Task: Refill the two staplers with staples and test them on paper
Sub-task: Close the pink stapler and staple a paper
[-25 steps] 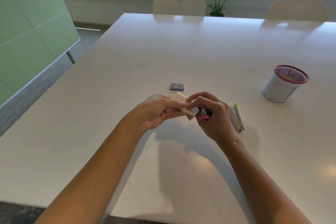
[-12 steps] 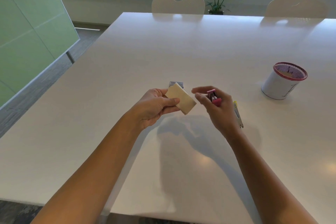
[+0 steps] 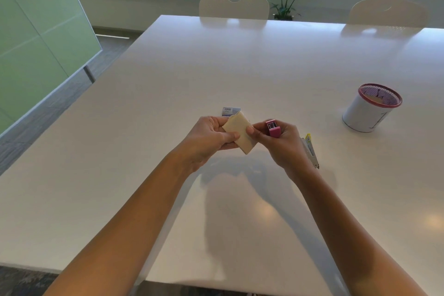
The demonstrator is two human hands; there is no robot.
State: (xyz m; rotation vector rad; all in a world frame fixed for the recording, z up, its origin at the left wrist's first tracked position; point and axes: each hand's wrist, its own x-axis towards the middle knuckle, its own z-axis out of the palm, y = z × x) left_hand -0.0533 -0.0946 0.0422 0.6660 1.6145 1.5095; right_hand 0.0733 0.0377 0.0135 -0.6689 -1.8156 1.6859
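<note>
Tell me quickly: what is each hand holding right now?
Left hand: closed on the folded paper.
Right hand: closed on the pink stapler.

White table [image 3: 216,67] (two chairs [image 3: 234,5] beyond)

Both bare arms reach forward and the two hands meet in the middle, held up in the air. The left hand [image 3: 208,138] is curled, with its thumb pressing down on top of what it holds. The right hand [image 3: 283,142] is closed in a loose fist, and its thumb tip pokes toward the left hand.
</note>
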